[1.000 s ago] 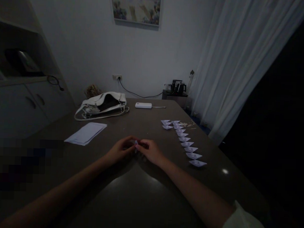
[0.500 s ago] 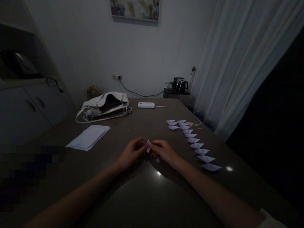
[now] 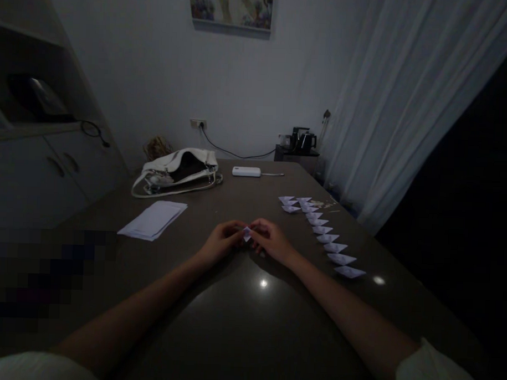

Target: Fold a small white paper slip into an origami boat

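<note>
A small folded piece of white paper [image 3: 247, 234] is pinched between my two hands above the middle of the table. My left hand [image 3: 224, 241] grips its left side with thumb and fingers. On the other side my right hand [image 3: 272, 240] holds it the same way, fingers curled behind. Only a small diamond-shaped part of the paper shows; my fingers hide the rest. To the right, several folded paper boats [image 3: 334, 247] stand in a slanting row, with a few more beside its far end. A stack of white paper sheets [image 3: 153, 220] lies to the left.
A white handbag [image 3: 179, 171] rests at the table's far left, and a white power bank [image 3: 246, 171] with a short cable lies at the back. Small scraps [image 3: 319, 204] sit near the right edge. A black kettle [image 3: 307, 142] stands beyond the table.
The folded paper now shows a wider diamond between my fingers, where it was narrower before. My hands stay close together. The whole view has shifted slightly.
</note>
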`<state>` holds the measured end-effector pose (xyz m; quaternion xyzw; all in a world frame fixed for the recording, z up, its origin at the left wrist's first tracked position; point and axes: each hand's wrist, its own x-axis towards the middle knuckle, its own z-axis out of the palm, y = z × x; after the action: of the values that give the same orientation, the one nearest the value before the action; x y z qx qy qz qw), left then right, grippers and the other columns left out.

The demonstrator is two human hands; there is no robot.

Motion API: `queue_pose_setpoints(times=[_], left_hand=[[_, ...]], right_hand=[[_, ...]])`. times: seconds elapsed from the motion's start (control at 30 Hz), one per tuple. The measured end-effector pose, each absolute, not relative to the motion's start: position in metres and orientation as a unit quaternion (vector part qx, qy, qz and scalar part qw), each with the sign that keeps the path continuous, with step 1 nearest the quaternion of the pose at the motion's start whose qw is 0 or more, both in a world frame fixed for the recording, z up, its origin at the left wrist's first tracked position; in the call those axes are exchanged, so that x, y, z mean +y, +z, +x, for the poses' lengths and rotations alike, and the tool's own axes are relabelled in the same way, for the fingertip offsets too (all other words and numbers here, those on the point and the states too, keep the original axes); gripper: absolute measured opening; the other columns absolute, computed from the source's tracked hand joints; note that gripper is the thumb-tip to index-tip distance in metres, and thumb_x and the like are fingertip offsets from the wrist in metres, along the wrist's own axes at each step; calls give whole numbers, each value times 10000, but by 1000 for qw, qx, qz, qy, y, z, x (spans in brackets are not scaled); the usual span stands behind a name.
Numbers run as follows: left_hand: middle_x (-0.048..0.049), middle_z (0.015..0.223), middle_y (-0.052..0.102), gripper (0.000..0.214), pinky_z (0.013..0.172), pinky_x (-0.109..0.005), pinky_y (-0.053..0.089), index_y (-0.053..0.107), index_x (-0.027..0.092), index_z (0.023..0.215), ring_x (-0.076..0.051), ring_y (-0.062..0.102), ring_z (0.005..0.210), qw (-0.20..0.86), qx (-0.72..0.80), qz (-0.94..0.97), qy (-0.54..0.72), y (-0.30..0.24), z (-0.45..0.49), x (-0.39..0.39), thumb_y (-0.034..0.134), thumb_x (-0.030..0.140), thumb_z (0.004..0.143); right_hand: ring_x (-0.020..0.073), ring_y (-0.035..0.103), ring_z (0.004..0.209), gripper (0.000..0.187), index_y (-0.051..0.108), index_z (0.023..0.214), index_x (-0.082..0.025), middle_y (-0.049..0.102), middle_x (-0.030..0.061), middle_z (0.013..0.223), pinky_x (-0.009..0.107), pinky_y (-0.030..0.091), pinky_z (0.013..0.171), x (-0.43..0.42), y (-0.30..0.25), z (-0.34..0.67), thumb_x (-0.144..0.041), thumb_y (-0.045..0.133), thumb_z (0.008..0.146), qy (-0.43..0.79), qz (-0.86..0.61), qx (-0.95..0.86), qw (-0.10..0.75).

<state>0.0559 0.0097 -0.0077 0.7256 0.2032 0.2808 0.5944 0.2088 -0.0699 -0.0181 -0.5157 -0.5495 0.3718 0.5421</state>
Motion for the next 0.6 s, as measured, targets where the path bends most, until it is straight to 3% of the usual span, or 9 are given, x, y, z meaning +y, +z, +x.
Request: queue_pose_setpoints(times=[0.27, 0.6], left_hand=[[-46, 721, 640, 314, 585, -236, 407, 626, 115, 922, -142, 550, 631, 586, 209, 730, 284, -3, 55, 7, 632, 364, 731], [-60, 750, 661, 254, 618, -256, 421, 674, 118, 874, -152, 561, 644, 588, 211, 725, 290, -9, 56, 8, 622, 309, 715]], right_hand=[[86, 557, 550, 265, 536, 887, -180, 612, -9, 762, 170, 446, 425, -67, -18, 211, -348, 659, 722, 396, -509, -524, 556], [82, 525, 517, 172, 557, 827, -170, 595, -18, 690, 180, 417, 436, -68, -18, 211, -283, 631, 720, 388, -520, -528, 549]])
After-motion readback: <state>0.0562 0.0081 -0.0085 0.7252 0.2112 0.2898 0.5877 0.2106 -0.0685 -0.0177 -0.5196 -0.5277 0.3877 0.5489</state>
